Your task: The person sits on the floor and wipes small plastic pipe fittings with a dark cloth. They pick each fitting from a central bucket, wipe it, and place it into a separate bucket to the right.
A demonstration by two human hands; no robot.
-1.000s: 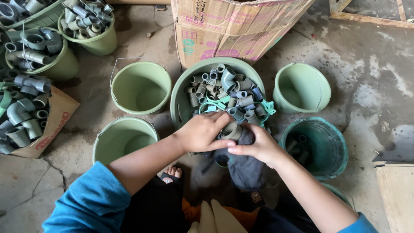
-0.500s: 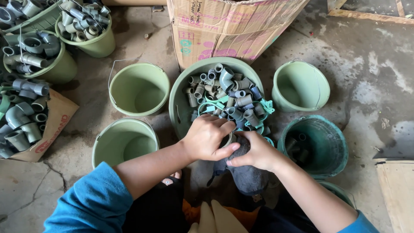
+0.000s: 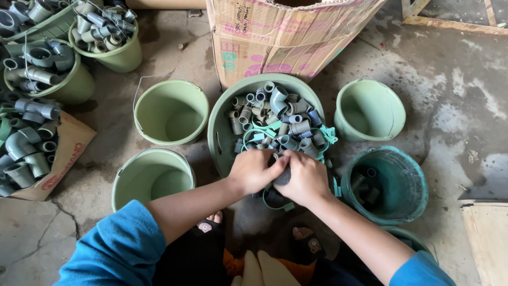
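Fitting [image 3: 283, 177], dark grey pipe piece, sat at near rim of big green basin [image 3: 219, 135], pinched between both hands. L hand [image 3: 254, 170] & R hand [image 3: 306, 177] fingers curled tight on it, touching. Farther: grey fittings [image 3: 275, 114] piled in basin, cardboard box [image 3: 286, 32] behind.

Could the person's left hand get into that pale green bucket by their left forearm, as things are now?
Probably yes. The left hand is busy with the right hand on a dark fitting, but the pale green bucket sits open-topped just beside the left forearm, nothing covering it.
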